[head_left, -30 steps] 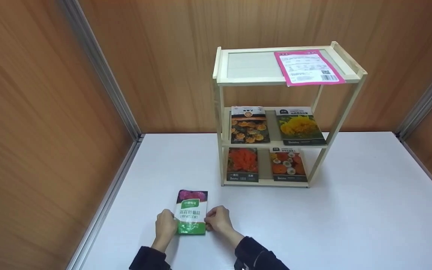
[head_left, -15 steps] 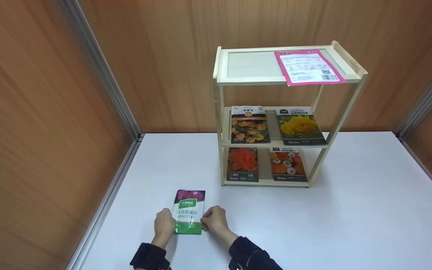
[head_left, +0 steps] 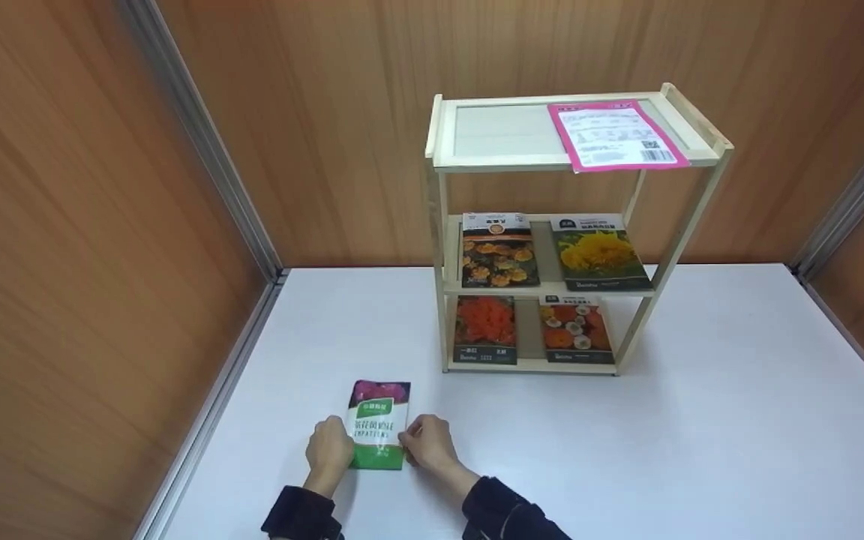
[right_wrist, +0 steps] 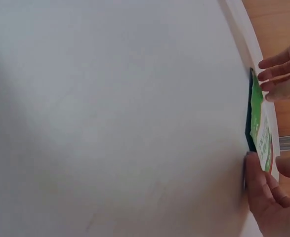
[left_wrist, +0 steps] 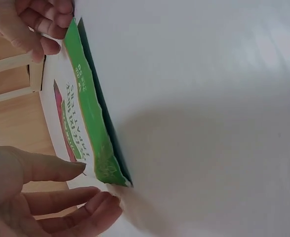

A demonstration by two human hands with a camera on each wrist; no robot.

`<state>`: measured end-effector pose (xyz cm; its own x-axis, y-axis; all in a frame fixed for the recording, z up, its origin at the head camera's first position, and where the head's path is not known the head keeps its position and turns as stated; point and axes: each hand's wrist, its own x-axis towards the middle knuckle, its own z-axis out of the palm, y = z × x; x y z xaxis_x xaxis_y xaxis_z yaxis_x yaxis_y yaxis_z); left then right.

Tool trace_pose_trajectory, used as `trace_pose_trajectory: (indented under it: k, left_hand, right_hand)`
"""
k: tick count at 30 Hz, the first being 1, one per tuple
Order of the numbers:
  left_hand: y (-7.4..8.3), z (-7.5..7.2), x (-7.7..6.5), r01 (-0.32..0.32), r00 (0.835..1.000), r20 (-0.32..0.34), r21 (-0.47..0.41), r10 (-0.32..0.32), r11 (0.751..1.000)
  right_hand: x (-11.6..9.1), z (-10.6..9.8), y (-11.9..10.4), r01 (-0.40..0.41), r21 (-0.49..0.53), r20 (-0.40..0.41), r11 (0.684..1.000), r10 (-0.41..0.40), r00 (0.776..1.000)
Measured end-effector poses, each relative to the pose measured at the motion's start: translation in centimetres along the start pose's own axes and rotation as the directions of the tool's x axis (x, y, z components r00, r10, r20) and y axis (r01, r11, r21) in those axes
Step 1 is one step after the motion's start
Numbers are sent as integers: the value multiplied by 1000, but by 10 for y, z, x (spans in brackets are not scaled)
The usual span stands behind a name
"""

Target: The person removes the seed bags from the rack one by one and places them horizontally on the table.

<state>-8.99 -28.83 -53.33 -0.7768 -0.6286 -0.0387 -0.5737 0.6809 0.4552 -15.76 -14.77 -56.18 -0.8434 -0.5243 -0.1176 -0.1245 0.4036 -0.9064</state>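
A green-and-white seed packet (head_left: 376,424) with a magenta flower picture at its top lies face up on the white table. My left hand (head_left: 329,450) is at its left edge; in the left wrist view the thumb and fingers stand apart beside the packet's corner. My right hand (head_left: 430,444) rests against the opposite edge with its fingertips. The right wrist view catches the packet (right_wrist: 257,116) side-on, its near edge slightly raised over a dark underside. There the right thumb (right_wrist: 289,167) stands off from the fingers.
A pale wooden three-tier shelf (head_left: 544,291) stands behind and to the right. Flower seed packets lie in pairs on its middle and bottom tiers. A pink-bordered packet (head_left: 619,136) lies back side up on top, overhanging the front edge. Wood-grain panels (head_left: 357,187) enclose the table.
The packet shifted slightly left and my right hand moved left with it, mostly in the first half second. Since then both hands and the packet have hardly moved.
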Motion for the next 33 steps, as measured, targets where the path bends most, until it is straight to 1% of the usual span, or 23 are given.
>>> trace_pose_trajectory:
  k: [2,5,9,13,15,18,20,22,25,26,28,33]
  left_hand:
    - [4,0,-1,2,1000,1,9,-2,1000]
    - [12,1,-3,-20,1000,-12,11,20,1000]
    - [26,4,-8,-83,996,-35,-5,82,997]
    - [43,4,-14,-152,988,-27,-17,151,988]
    - [52,3,-17,-191,981,-26,-20,191,981]
    - [65,0,-21,-273,961,-47,-26,272,962]
    - [75,-2,-24,-340,939,-66,-25,337,940]
    - [85,-7,-26,-389,920,-71,-28,387,921]
    - [101,-16,-29,-434,900,-55,-25,432,901]
    - [106,-19,-30,-441,897,-43,-25,440,897]
    - [116,-27,-31,-465,885,-25,-24,465,885]
    - [141,-47,-36,-535,845,12,8,535,845]
  right_hand:
    - [-4,-2,-1,22,-42,5,999,-22,1000]
    - [-8,-7,-2,58,-124,8,991,-58,998]
    - [-12,-18,-2,121,-196,14,973,-120,993]
    - [-14,-33,0,194,-234,18,953,-195,981]
    - [-15,-42,2,212,-250,22,945,-213,977]
    - [-17,-57,3,211,-269,30,940,-211,977]
    - [-18,-70,3,205,-290,41,935,-202,978]
    - [-20,-82,2,208,-313,52,927,-202,978]
    - [-25,-103,1,234,-359,74,904,-222,972]
    - [-26,-110,0,241,-373,78,896,-228,970]
    - [-30,-124,-2,255,-398,83,881,-242,967]
    - [-40,-158,-17,263,-459,73,848,-259,963]
